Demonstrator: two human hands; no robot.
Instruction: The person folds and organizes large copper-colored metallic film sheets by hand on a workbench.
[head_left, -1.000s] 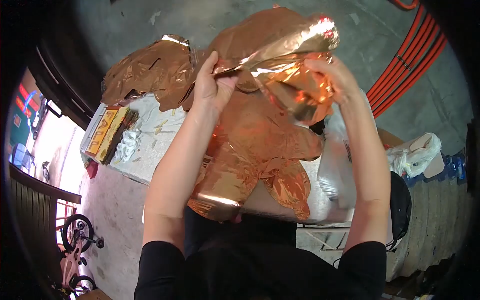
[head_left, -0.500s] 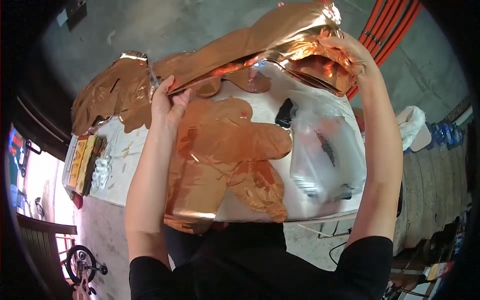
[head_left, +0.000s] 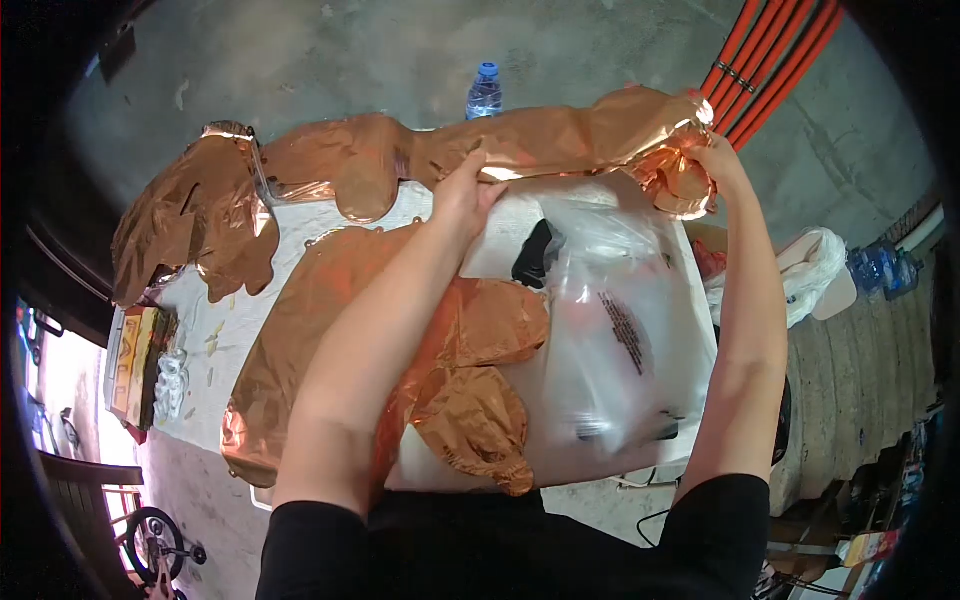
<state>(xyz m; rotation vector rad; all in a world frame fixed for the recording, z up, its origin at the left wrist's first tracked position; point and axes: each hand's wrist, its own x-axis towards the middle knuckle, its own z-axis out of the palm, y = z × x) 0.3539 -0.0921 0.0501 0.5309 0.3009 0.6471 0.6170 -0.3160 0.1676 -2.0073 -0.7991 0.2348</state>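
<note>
A long, folded copper-coloured foil balloon (head_left: pixel 560 140) stretches along the far side of the table. My left hand (head_left: pixel 466 200) is closed at its near edge, around the middle, with the thumb below and fingers on the foil. At the crumpled right end, my right hand (head_left: pixel 716 165) grips the foil; its fingertips are partly hidden. Under my left forearm lies another flat copper foil balloon (head_left: pixel 320 290) with rounded lobes, reaching the table's near edge. A further foil piece (head_left: pixel 195 210) is spread at the far left.
A clear plastic bag (head_left: pixel 610 330) with printed text and a black object (head_left: pixel 533 255) lie on the white-covered table (head_left: pixel 225 385). A water bottle (head_left: pixel 485 92) stands beyond the far edge. A yellow box (head_left: pixel 140 365) sits at left. Orange pipes (head_left: pixel 775 70) run at upper right.
Both hands have lowered the long foil balloon onto the far side. My left hand has slid right along it. The water bottle has come into sight, and the lower balloon appears farther left.
</note>
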